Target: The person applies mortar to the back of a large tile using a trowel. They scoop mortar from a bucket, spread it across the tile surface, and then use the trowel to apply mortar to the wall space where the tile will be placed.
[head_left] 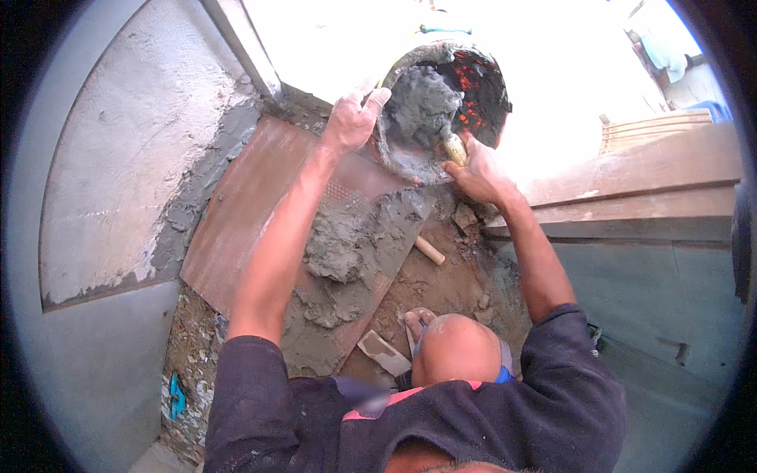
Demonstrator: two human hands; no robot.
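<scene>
My left hand [359, 118] is closed on the left rim of a bucket [505, 106], which is tipped so its mouth faces me. Thick grey mortar [422, 98] clings inside, with orange-red wall showing through on the right. In my right hand [481, 172] is the pale handle of a trowel [455, 150]; its blade is hidden by the mortar at the bucket's lower rim. Under my arms lies a brown board [252, 201] carrying a heap of wet mortar [347, 244].
A wooden handle [430, 251] sticks out beside the board, on the dirt [418, 280]. At left stands a partly plastered wall panel [134, 158]. Wooden planks [631, 177] edge the right side. A flat pale piece [384, 352] lies near my foot, and a teal object [177, 396] on the rubble.
</scene>
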